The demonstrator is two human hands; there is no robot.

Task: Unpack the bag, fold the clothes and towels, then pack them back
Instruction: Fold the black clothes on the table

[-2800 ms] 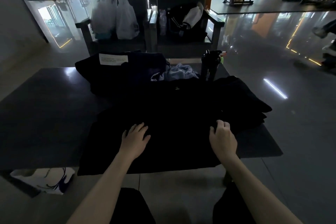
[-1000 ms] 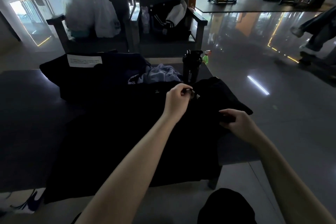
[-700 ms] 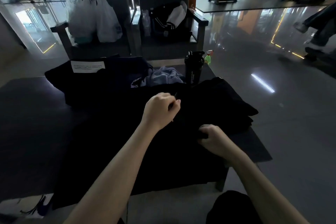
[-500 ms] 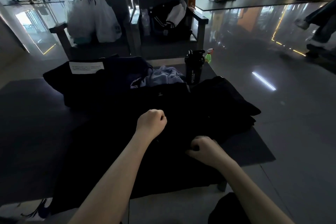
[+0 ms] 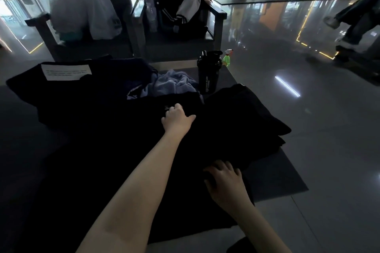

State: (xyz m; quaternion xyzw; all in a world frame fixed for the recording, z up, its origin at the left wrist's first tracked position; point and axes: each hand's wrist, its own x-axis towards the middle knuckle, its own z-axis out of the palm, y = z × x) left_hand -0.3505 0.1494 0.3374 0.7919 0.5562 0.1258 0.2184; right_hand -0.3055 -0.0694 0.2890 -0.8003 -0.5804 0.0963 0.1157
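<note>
A large black garment [image 5: 115, 160] lies spread over the dark table [image 5: 275, 178], hanging off its near edge. My left hand [image 5: 176, 118] rests on the garment's far part near a small logo, fingers extended. At the garment's right edge my right hand [image 5: 225, 176] presses flat on the cloth. Another black garment [image 5: 244, 113] lies piled at the right. A light blue towel [image 5: 170, 84] is bunched behind. A black bag [image 5: 82, 82] with a white label sits at the back left.
A black shaker bottle [image 5: 208, 72] stands at the table's far edge, with a green spray bottle [image 5: 227, 59] behind it. Two chairs beyond hold white plastic bags [image 5: 82, 6] and a black sports bag [image 5: 181, 18]. A person's legs [image 5: 353, 20] cross the floor at right.
Both hands carried the garment's right part leftward as fists. Now my left hand has reached forward and opened on the cloth, and my right hand has flattened at the folded edge.
</note>
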